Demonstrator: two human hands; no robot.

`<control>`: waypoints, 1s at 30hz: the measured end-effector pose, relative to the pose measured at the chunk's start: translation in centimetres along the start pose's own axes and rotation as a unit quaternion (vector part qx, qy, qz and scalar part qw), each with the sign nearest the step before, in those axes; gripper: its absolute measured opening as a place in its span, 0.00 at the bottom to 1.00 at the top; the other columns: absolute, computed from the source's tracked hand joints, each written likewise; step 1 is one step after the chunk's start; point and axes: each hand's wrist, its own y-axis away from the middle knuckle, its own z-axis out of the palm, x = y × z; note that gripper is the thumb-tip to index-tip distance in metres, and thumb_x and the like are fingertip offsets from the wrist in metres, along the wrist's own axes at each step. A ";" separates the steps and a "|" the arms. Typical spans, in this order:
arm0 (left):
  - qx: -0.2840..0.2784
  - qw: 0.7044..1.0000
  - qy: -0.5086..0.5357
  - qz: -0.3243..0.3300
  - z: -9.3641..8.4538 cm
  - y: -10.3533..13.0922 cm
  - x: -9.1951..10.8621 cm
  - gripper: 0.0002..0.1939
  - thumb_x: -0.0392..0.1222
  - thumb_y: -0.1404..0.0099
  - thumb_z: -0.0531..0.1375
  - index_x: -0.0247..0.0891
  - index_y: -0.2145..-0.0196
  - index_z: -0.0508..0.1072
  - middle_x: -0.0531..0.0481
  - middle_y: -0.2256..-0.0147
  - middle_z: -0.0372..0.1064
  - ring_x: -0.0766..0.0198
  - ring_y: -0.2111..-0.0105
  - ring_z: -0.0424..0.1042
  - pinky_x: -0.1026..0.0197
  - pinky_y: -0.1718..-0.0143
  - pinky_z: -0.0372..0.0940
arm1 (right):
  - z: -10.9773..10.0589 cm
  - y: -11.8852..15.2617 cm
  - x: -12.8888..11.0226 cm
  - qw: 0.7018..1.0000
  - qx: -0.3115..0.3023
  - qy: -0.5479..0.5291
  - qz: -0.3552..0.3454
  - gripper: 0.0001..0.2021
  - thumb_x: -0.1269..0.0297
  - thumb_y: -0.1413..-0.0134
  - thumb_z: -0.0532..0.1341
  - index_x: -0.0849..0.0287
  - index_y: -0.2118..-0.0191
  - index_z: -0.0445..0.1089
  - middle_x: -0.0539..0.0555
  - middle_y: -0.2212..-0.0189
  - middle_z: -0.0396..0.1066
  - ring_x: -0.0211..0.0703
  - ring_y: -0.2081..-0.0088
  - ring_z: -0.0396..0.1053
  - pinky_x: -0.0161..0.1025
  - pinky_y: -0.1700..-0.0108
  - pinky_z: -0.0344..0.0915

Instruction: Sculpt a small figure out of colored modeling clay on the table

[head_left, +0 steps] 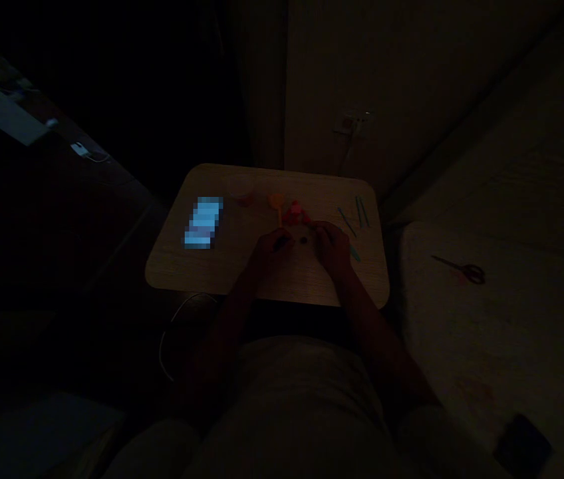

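The light is very dim. My left hand (268,251) rests over the front middle of a small wooden table, fingers curled; a dark patch shows between them, and I cannot make out what it is. To its right, my right hand (332,247) is bent with its fingertips together beside a red shaped piece (294,213); whatever they hold is hidden. A small dark round bit (304,240) lies on the table between the hands. Behind my left hand is an orange tool (277,201) with a broad head and thin handle.
The table (202,276) also bears a lit phone (203,223), a clear tub (239,189) and several thin teal sticks (346,221). Scissors (472,273) lie on a pale surface to the right, with a dark object (524,444) nearer me. A wall socket (354,123) is behind.
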 end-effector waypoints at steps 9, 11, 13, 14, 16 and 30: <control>0.003 1.000 0.000 0.001 0.0 0.0 0.1 0.10 0.47 0.35 0.59 0.37 0.65 0.73 0.51 0.67 0.72 0.63 0.66 0.69 0.61 0.61 0.64 | 0.2 0.2 0.6 0.999 0.003 -0.026 0.029 0.11 0.57 0.39 0.63 0.55 0.55 0.78 0.56 0.61 0.81 0.47 0.61 0.76 0.45 0.55 0.72; 0.002 1.000 -0.001 -0.001 0.0 0.0 0.2 0.10 0.47 0.35 0.59 0.38 0.66 0.73 0.52 0.68 0.72 0.63 0.66 0.69 0.61 0.62 0.64 | 0.2 0.2 0.4 0.999 0.002 -0.025 0.032 0.10 0.56 0.39 0.62 0.55 0.59 0.79 0.55 0.62 0.81 0.47 0.61 0.76 0.45 0.55 0.72; 0.002 1.000 0.001 -0.001 0.0 0.0 0.2 0.10 0.47 0.35 0.59 0.38 0.66 0.73 0.52 0.68 0.71 0.63 0.66 0.68 0.61 0.62 0.64 | 0.1 0.1 0.1 0.999 -0.001 -0.025 0.037 0.11 0.55 0.39 0.62 0.55 0.63 0.79 0.55 0.65 0.81 0.47 0.62 0.76 0.43 0.58 0.71; 0.003 1.000 0.002 0.000 0.0 0.0 0.2 0.10 0.48 0.35 0.59 0.38 0.66 0.73 0.52 0.68 0.71 0.63 0.66 0.68 0.61 0.62 0.64 | 0.1 0.1 0.0 0.999 -0.004 -0.024 0.039 0.11 0.55 0.39 0.62 0.55 0.64 0.79 0.54 0.66 0.80 0.46 0.64 0.75 0.43 0.60 0.71; 0.005 1.000 0.004 0.001 0.0 0.0 0.1 0.11 0.48 0.35 0.59 0.38 0.65 0.73 0.52 0.68 0.71 0.63 0.66 0.68 0.61 0.61 0.64 | 0.0 0.0 -0.2 0.999 -0.009 -0.018 0.037 0.12 0.54 0.39 0.62 0.55 0.66 0.78 0.53 0.68 0.79 0.45 0.66 0.74 0.42 0.62 0.69; -0.001 1.000 -0.001 -0.003 0.0 0.0 0.2 0.11 0.49 0.35 0.59 0.38 0.66 0.72 0.52 0.68 0.70 0.62 0.66 0.67 0.61 0.62 0.63 | 0.2 0.0 0.1 0.999 0.019 -0.001 0.032 0.11 0.54 0.41 0.64 0.55 0.69 0.73 0.49 0.74 0.71 0.41 0.71 0.66 0.39 0.66 0.63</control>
